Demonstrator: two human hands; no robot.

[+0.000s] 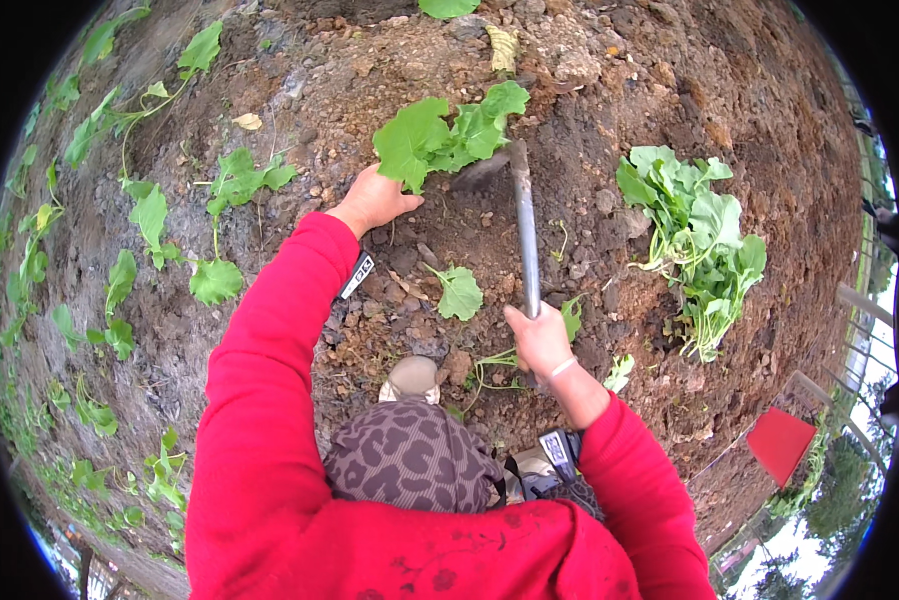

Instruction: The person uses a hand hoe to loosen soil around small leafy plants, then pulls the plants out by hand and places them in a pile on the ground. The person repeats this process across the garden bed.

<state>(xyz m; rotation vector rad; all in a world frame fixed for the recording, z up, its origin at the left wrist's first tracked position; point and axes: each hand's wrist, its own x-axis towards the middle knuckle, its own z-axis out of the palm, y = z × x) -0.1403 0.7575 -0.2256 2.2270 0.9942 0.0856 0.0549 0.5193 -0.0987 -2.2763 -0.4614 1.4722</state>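
Reaching forward, my left hand [380, 201] is at the base of a leafy green seedling [449, 135]; the leaves hide some fingers, so its hold on the stem is unclear. My right hand [541, 341] grips the metal handle of a digging tool [526, 225]. The tool's dark blade is at the soil just right of and below that seedling's leaves, partly hidden. Between my hands, nearer to me, a small single-leaf seedling [460, 292] stands in or lies on the brown soil.
Bunches of loose leafy seedlings [708, 240] lie on the soil at the right. Rows of young plants [149, 217] spread over the left side. My shoe [412, 379] is close in front of me. A red object [781, 446] is at the lower right, near a fence.
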